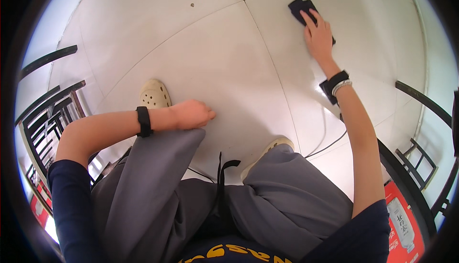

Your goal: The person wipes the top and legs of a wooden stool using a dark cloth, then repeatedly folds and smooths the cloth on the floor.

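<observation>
My right hand (320, 41) reaches out over the pale tiled floor (215, 62). Its fingers are spread and pressed on a folded black cloth (300, 9), a dark edge of which shows past the far side of the hand. My left hand (192, 114) is loosely curled, with nothing visible in it, and its wrist lies over my left knee in grey trousers (154, 170). Behind my right wrist a flat dark object (329, 91) is partly hidden, so I cannot tell what it is.
A thin dark cable (328, 144) runs over the floor near my right shoe (281, 142). Black metal frames (53, 119) stand at the left, and another frame (417, 162) is at the right. A red printed box (403, 223) sits at lower right. A small dark spot (192, 5) marks the floor ahead.
</observation>
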`<state>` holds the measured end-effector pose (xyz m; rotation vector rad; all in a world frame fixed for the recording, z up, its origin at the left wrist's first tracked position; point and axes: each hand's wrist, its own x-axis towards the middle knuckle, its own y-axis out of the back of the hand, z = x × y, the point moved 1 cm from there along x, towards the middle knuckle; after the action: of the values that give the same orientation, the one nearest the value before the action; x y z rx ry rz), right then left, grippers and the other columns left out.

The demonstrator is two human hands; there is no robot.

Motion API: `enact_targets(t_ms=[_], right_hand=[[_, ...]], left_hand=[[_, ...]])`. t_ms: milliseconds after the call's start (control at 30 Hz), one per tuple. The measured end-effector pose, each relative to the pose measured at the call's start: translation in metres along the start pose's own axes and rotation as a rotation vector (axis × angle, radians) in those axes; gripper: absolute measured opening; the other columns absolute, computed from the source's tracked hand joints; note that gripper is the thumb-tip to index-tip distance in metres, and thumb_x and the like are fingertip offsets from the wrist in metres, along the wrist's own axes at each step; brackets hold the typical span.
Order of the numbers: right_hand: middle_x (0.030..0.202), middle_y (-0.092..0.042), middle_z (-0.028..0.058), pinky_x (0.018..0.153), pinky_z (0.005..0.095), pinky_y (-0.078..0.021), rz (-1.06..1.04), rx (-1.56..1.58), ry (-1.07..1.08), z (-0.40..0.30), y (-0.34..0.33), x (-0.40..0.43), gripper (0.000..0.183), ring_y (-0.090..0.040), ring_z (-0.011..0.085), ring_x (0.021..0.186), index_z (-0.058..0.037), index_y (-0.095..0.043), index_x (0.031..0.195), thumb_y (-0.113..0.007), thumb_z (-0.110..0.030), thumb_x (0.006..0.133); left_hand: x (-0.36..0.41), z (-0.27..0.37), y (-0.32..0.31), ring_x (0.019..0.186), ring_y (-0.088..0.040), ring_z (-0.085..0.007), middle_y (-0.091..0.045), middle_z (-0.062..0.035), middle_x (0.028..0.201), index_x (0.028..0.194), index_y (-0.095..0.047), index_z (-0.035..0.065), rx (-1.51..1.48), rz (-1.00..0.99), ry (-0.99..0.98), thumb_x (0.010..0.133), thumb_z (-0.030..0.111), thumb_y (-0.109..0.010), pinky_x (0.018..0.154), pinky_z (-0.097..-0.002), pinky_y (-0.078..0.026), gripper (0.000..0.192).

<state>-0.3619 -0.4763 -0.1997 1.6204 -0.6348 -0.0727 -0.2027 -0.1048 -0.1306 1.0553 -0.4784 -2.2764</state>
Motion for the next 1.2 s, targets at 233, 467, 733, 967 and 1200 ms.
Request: enact_targets(t_ms=[233,467,733,967,1200], right_hand=[[0.129,-0.049,0.0149,0.086,0.0451,-0.0416,-0.159,0.191,-0.024,-0.08,0.026,-0.087,0.056,-0.052,0.0331,0.103,-0.016,-0.053,0.129,-0.06,-0.008,0.073],[0.129,-0.051,0.013,0.075,0.034,-0.0432,-0.468,0.58,0.434,-0.181,0.045,-0.15,0.043,-0.055,0.0217,0.092,-0.0112,-0.057,0.12,-0.056,-0.009,0.077],[0.135,-0.048,0.0002,0.079,0.0319,-0.0425,-0.27,0.3,0.756,-0.126,0.023,-0.087,0.035,-0.054,0.0171,0.099,-0.0225,-0.057,0.116,-0.052,-0.014,0.083],[0.138,-0.046,0.0038,0.095,0.0419,-0.0429,-0.218,-0.152,0.184,0.052,0.027,-0.018,0.048,-0.052,0.0268,0.115,-0.0242,-0.048,0.131,-0.048,-0.01,0.085],[0.14,-0.043,0.0074,0.1,0.0447,-0.0413,-0.209,-0.128,-0.366,0.206,0.049,-0.064,0.056,-0.046,0.0367,0.12,-0.0323,-0.044,0.135,-0.047,-0.006,0.085]], left_hand=[[0.015,-0.007,0.021,0.081,-0.061,-0.0314,-0.059,-0.0118,0.081,0.088,-0.052,0.0031,0.005,0.168,-0.051,0.083,0.014,-0.052,0.071,-0.0428,-0.05,0.012],[0.026,0.005,0.02,0.081,-0.062,-0.028,-0.062,-0.0085,0.086,0.099,-0.057,0.0067,0.124,0.073,-0.054,0.083,0.015,-0.054,0.073,-0.0402,-0.05,0.018],[0.017,0.002,0.002,0.081,-0.062,-0.0278,-0.061,-0.0093,0.084,0.098,-0.056,0.0069,0.101,0.108,-0.099,0.084,0.015,-0.054,0.073,-0.0408,-0.05,0.016],[0.02,0.009,0.015,0.08,-0.061,-0.0294,-0.06,-0.0105,0.082,0.092,-0.055,0.0056,0.05,0.175,-0.091,0.083,0.013,-0.054,0.071,-0.0407,-0.05,0.012],[0.015,0.006,0.009,0.08,-0.061,-0.0295,-0.06,-0.0105,0.083,0.092,-0.055,0.0054,0.047,0.161,-0.055,0.084,0.014,-0.053,0.07,-0.0409,-0.05,0.012]])
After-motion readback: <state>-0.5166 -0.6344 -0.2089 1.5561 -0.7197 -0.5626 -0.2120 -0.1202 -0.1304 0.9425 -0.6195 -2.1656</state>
